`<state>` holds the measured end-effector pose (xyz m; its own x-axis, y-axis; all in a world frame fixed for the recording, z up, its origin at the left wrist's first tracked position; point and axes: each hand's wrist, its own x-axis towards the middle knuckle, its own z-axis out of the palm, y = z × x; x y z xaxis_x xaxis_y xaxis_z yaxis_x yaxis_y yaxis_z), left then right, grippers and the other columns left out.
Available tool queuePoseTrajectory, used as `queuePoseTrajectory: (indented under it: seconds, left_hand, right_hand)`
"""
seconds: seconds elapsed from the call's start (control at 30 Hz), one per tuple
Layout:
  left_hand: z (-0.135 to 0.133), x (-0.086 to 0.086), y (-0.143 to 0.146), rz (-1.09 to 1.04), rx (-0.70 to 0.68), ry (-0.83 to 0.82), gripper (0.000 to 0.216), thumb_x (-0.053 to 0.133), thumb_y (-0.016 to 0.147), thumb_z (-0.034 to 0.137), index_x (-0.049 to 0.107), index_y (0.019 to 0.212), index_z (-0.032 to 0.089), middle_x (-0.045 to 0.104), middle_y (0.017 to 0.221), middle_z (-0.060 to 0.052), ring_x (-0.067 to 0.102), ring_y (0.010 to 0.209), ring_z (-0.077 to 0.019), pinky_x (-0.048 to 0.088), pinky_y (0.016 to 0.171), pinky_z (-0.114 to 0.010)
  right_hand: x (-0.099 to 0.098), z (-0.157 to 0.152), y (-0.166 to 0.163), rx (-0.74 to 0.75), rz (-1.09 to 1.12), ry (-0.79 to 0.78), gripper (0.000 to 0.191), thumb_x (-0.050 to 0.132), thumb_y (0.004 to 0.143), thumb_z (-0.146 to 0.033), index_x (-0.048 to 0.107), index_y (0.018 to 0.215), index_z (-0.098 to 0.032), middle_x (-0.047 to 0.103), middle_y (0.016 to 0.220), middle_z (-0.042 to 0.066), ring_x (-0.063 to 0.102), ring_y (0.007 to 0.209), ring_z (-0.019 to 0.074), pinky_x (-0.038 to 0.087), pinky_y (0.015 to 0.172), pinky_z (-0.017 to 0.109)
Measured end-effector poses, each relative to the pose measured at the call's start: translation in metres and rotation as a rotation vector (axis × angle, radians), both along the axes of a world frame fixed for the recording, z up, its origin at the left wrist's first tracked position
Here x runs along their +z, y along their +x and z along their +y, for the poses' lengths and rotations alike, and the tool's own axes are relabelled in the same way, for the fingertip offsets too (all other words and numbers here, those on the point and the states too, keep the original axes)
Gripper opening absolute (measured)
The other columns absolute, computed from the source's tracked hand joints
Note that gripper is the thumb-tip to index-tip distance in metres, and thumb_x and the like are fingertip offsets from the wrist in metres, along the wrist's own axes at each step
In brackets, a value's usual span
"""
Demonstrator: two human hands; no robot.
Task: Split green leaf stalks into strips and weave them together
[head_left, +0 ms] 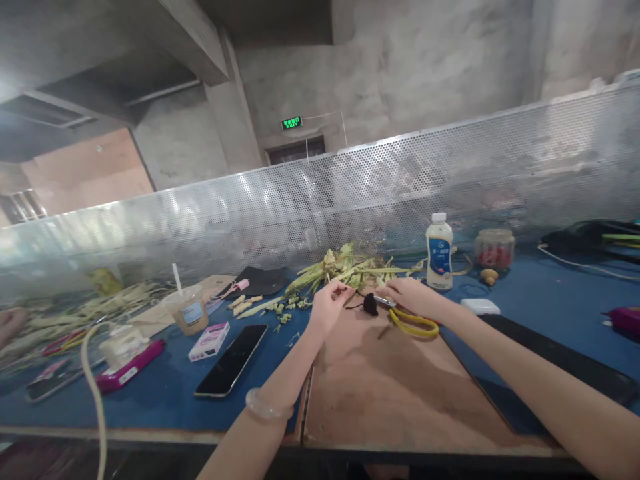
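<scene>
We have our left hand (329, 303) narrowed to a pinch just left of a small black bundle (370, 305), though we cannot tell what its fingertips hold. Our right hand (404, 293) curls on the bundle's other side, beside the yellow-handled scissors (413, 333), its grip unclear to us; bundle and scissors lie toward the wooden board's (380, 400) far end.

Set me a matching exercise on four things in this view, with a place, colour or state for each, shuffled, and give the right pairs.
Things:
1. Small black bundle
2. Exit sign
3. Plastic cup
4. Plastic bottle

Descriptions:
A. Lit in green
B. White cap, blue label
C. Between the left hand and right hand
D. Straw standing in it

Right pairs: 1-C; 2-A; 3-D; 4-B
</scene>
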<state>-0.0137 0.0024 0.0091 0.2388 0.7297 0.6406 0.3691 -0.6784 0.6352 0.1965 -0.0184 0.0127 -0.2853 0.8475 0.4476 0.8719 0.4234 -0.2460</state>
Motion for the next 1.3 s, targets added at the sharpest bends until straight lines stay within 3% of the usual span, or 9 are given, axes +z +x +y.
queuePoseTrajectory:
  seconds: [0.07, 0.2, 0.4, 0.63, 0.8, 0.9, 1.03, 1.17, 1.3]
  left_hand:
    - [0.003, -0.002, 0.001, 0.008, -0.034, -0.059, 0.028, 0.055, 0.071, 0.042, 0.062, 0.068, 0.015, 0.059, 0.064, -0.001, 0.049, 0.059, -0.0124, 0.038, 0.057, -0.022]
    - [0.003, -0.004, 0.004, -0.031, -0.107, -0.189, 0.031, 0.057, 0.068, 0.044, 0.064, 0.068, 0.014, 0.055, 0.056, 0.000, 0.045, 0.051, -0.0104, 0.037, 0.049, -0.021]
    - [0.001, -0.001, 0.003, -0.164, -0.152, -0.268, 0.030, 0.060, 0.066, 0.040, 0.066, 0.075, 0.012, 0.061, 0.062, -0.003, 0.052, 0.056, -0.0122, 0.045, 0.057, -0.025]
    - [0.006, -0.005, 0.001, -0.239, -0.176, -0.280, 0.029, 0.060, 0.068, 0.038, 0.066, 0.081, 0.012, 0.066, 0.074, -0.006, 0.058, 0.065, -0.0151, 0.049, 0.065, -0.028]
    - [0.005, -0.004, 0.001, -0.270, -0.183, -0.293, 0.030, 0.061, 0.067, 0.039, 0.064, 0.080, 0.012, 0.066, 0.074, -0.007, 0.059, 0.064, -0.0153, 0.049, 0.065, -0.029]
    - [0.003, -0.002, 0.002, -0.281, -0.166, -0.307, 0.028, 0.060, 0.067, 0.040, 0.062, 0.073, 0.013, 0.064, 0.069, -0.005, 0.057, 0.060, -0.0138, 0.048, 0.063, -0.028]
    - [0.000, 0.000, 0.002, -0.247, -0.136, -0.274, 0.029, 0.059, 0.066, 0.043, 0.059, 0.066, 0.014, 0.061, 0.063, -0.002, 0.054, 0.057, -0.0120, 0.046, 0.061, -0.026]
    - [-0.002, 0.001, 0.001, -0.238, -0.145, -0.258, 0.033, 0.054, 0.070, 0.046, 0.056, 0.064, 0.013, 0.061, 0.064, -0.002, 0.053, 0.058, -0.0112, 0.045, 0.060, -0.024]
    - [-0.004, 0.000, 0.002, -0.163, -0.110, -0.215, 0.037, 0.049, 0.073, 0.046, 0.055, 0.057, 0.013, 0.054, 0.054, 0.000, 0.048, 0.055, -0.0104, 0.041, 0.056, -0.022]
  right_hand:
    - [-0.005, 0.011, 0.020, -0.131, -0.110, -0.146, 0.042, 0.053, 0.068, -0.055, 0.045, 0.047, -0.020, 0.049, 0.047, 0.003, 0.047, 0.046, 0.0152, 0.029, 0.046, 0.025]
    - [-0.020, 0.021, 0.039, -0.067, -0.068, -0.194, 0.040, 0.069, 0.049, -0.049, 0.041, 0.043, -0.021, 0.047, 0.045, -0.001, 0.048, 0.044, 0.0141, 0.030, 0.043, 0.024]
    - [-0.024, 0.019, 0.036, -0.078, -0.004, -0.239, 0.037, 0.070, 0.047, -0.036, 0.038, 0.038, -0.021, 0.043, 0.040, -0.002, 0.046, 0.040, 0.0125, 0.030, 0.041, 0.024]
    - [0.000, 0.011, 0.031, -0.215, -0.115, -0.188, 0.024, 0.058, 0.058, -0.034, 0.045, 0.043, -0.019, 0.049, 0.045, 0.001, 0.049, 0.044, 0.0146, 0.029, 0.043, 0.025]
    - [0.012, 0.010, 0.034, -0.236, 0.284, -0.083, 0.026, 0.058, 0.062, -0.041, 0.055, 0.070, -0.016, 0.057, 0.058, 0.002, 0.050, 0.048, 0.0128, 0.033, 0.044, 0.023]
    - [0.008, 0.006, 0.017, -0.052, 0.589, -0.159, 0.030, 0.057, 0.066, -0.043, 0.053, 0.077, -0.016, 0.057, 0.061, 0.000, 0.050, 0.050, 0.0116, 0.036, 0.045, 0.023]
    - [0.003, -0.002, -0.019, 0.076, 0.966, -0.157, 0.047, 0.071, 0.052, -0.038, 0.042, 0.085, -0.019, 0.055, 0.070, -0.002, 0.050, 0.052, 0.0105, 0.040, 0.045, 0.023]
    - [0.000, -0.006, -0.040, 0.167, 1.101, -0.091, 0.052, 0.072, 0.050, -0.042, 0.035, 0.080, -0.022, 0.051, 0.066, -0.006, 0.050, 0.051, 0.0109, 0.042, 0.047, 0.025]
    - [-0.007, -0.005, -0.045, 0.297, 1.164, -0.011, 0.053, 0.073, 0.051, -0.040, 0.032, 0.081, -0.024, 0.058, 0.079, -0.001, 0.058, 0.071, 0.0153, 0.048, 0.067, 0.030]
